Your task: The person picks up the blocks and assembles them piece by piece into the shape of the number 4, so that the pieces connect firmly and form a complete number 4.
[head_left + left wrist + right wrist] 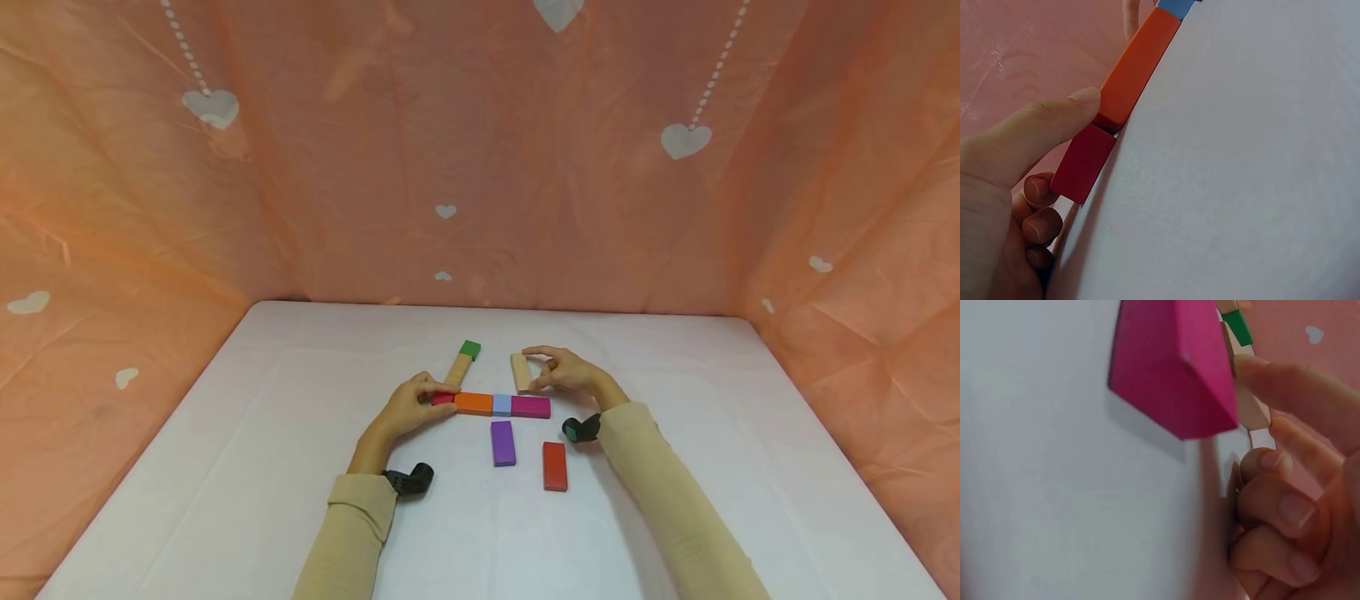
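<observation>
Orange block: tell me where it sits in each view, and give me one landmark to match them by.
Head: the orange block is below centre, second from left in the row.
Left wrist: top, left of centre, between the dark red block and the blue block.
Right wrist: not visible.
Landmark: the white table, in all three.

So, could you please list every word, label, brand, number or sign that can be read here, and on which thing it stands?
None: nothing can be read in any view.
Dark red block pinched by the left hand: plain.
Wooden block held by the right hand: no marking seen.
Backdrop cloth: pale hearts and dotted lines, pattern only.
Left wrist device, right wrist device: too small to tell whether they carry text.
</observation>
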### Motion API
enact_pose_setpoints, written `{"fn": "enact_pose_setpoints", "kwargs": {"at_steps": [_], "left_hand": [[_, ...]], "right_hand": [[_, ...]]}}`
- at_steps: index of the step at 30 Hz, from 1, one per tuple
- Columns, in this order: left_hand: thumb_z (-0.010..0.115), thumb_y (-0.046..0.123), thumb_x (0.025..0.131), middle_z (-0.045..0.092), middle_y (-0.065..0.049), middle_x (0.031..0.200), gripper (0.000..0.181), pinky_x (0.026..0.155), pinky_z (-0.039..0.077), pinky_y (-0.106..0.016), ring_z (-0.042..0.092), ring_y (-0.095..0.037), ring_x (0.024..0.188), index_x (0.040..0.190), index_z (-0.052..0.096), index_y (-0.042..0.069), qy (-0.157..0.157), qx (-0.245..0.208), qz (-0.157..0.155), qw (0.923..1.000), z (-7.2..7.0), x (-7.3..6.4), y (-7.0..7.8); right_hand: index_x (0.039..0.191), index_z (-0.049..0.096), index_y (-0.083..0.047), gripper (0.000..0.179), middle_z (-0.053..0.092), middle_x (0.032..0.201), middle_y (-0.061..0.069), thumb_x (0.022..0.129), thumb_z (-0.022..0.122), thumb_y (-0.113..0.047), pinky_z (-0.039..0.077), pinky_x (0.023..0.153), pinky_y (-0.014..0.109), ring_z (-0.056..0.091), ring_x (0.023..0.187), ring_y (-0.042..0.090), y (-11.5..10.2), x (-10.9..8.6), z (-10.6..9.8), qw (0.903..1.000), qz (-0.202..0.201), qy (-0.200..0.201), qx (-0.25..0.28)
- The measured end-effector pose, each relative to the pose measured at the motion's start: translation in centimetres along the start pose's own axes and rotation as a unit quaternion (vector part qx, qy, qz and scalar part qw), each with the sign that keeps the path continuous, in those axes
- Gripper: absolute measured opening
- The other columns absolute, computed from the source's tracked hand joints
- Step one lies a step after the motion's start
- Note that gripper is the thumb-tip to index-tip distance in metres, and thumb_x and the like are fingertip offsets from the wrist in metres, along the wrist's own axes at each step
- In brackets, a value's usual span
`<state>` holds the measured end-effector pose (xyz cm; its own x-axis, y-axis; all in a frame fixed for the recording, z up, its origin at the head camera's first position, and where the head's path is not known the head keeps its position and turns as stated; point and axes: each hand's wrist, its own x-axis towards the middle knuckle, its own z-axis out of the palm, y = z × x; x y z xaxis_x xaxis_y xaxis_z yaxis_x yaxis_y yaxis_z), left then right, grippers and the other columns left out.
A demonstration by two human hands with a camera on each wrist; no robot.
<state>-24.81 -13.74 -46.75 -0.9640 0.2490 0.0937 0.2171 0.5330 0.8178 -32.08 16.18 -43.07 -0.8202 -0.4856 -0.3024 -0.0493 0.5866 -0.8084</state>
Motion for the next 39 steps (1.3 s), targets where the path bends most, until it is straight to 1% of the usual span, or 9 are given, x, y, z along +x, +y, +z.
{"fn": "enact_pose_setpoints", "kwargs": {"at_steps": [6, 9, 12, 15, 21, 24, 28, 35, 39], "left_hand": [[0.077, 0.019, 0.08, 0.051, -0.005, 0.084, 0.03, 0.071, 0.033, -0.022, 0.039, -0.013, 0.08, 0.109, 0.074, 0.011, 0.0, -0.007, -0.007, 1.0, 0.0, 0.0, 0.0], [0.077, 0.018, 0.08, 0.051, -0.006, 0.084, 0.03, 0.071, 0.033, -0.022, 0.04, -0.014, 0.08, 0.11, 0.074, 0.011, 0.0, -0.012, -0.008, 0.9999, 0.0, 0.0, 0.0], [0.077, 0.018, 0.08, 0.051, -0.006, 0.084, 0.03, 0.071, 0.033, -0.022, 0.04, -0.014, 0.08, 0.109, 0.074, 0.011, 0.0, -0.015, -0.006, 0.9999, 0.0, 0.0, -0.1], [0.077, 0.018, 0.08, 0.051, -0.006, 0.084, 0.03, 0.071, 0.033, -0.022, 0.04, -0.013, 0.08, 0.109, 0.074, 0.011, 0.001, -0.015, -0.002, 0.9999, 0.0, 0.0, -0.1], [0.078, 0.017, 0.08, 0.052, -0.006, 0.083, 0.031, 0.071, 0.033, -0.021, 0.039, -0.012, 0.079, 0.109, 0.074, 0.01, 0.0, -0.017, 0.004, 0.9999, 0.0, 0.0, -0.1], [0.077, 0.017, 0.08, 0.051, -0.006, 0.083, 0.031, 0.07, 0.033, -0.022, 0.039, -0.013, 0.079, 0.109, 0.074, 0.01, 0.0, -0.016, 0.003, 0.9999, 0.0, 0.0, -0.1], [0.077, 0.017, 0.08, 0.051, -0.005, 0.083, 0.031, 0.071, 0.033, -0.021, 0.039, -0.012, 0.079, 0.109, 0.074, 0.01, 0.002, -0.01, 0.004, 0.9999, 0.0, 0.0, 0.0], [0.077, 0.017, 0.08, 0.051, -0.005, 0.081, 0.03, 0.07, 0.033, -0.021, 0.039, -0.011, 0.078, 0.109, 0.074, 0.009, 0.005, 0.0, 0.018, 0.9998, 0.0, 0.0, 0.0], [0.076, 0.017, 0.08, 0.051, -0.005, 0.082, 0.03, 0.07, 0.033, -0.021, 0.04, -0.012, 0.079, 0.109, 0.074, 0.009, 0.004, -0.002, 0.01, 0.9999, 0.1, -0.1, 0.0]], "right_hand": [[0.143, 0.042, -0.011, 0.069, 0.042, 0.068, -0.003, 0.082, 0.072, -0.013, 0.035, 0.071, 0.025, 0.044, 0.07, 0.013, -0.2, 0.3, 0.4, 0.9998, 0.009, 0.016, -0.007], [0.143, 0.042, -0.011, 0.068, 0.043, 0.067, -0.003, 0.082, 0.072, -0.011, 0.035, 0.07, 0.025, 0.043, 0.068, 0.012, -0.3, 0.3, 0.6, 0.9998, 0.011, 0.015, 0.006], [0.143, 0.04, -0.007, 0.068, 0.044, 0.064, -0.004, 0.083, 0.07, -0.007, 0.035, 0.067, 0.023, 0.041, 0.064, 0.011, -0.4, 0.2, 0.7, 0.9996, 0.002, 0.011, 0.026], [0.143, 0.04, -0.005, 0.067, 0.045, 0.061, -0.005, 0.083, 0.069, -0.005, 0.034, 0.064, 0.022, 0.04, 0.061, 0.01, -0.5, 0.2, 0.8, 0.9992, 0.002, 0.012, 0.037], [0.141, 0.043, -0.01, 0.068, 0.041, 0.065, -0.003, 0.081, 0.074, -0.01, 0.033, 0.066, 0.024, 0.041, 0.065, 0.012, -0.8, 0.5, 1.0, 0.9986, 0.033, 0.038, 0.017], [0.139, 0.044, -0.011, 0.067, 0.04, 0.067, -0.001, 0.08, 0.075, -0.013, 0.033, 0.068, 0.025, 0.041, 0.067, 0.013, -0.9, 0.6, 1.2, 0.9981, 0.038, 0.048, 0.004], [0.137, 0.046, -0.011, 0.066, 0.038, 0.066, -0.001, 0.078, 0.076, -0.012, 0.031, 0.067, 0.025, 0.04, 0.066, 0.013, -1.0, 0.8, 1.4, 0.9979, 0.033, 0.056, -0.001], [0.135, 0.047, -0.011, 0.065, 0.036, 0.065, -0.002, 0.078, 0.077, -0.013, 0.03, 0.064, 0.024, 0.038, 0.063, 0.012, -1.4, 1.0, 1.9, 0.9979, 0.03, 0.057, 0.007], [0.135, 0.046, -0.009, 0.065, 0.035, 0.063, -0.003, 0.078, 0.077, -0.012, 0.029, 0.058, 0.022, 0.036, 0.059, 0.011, -1.7, 1.1, 2.3, 0.9984, 0.013, 0.054, 0.012]]}}
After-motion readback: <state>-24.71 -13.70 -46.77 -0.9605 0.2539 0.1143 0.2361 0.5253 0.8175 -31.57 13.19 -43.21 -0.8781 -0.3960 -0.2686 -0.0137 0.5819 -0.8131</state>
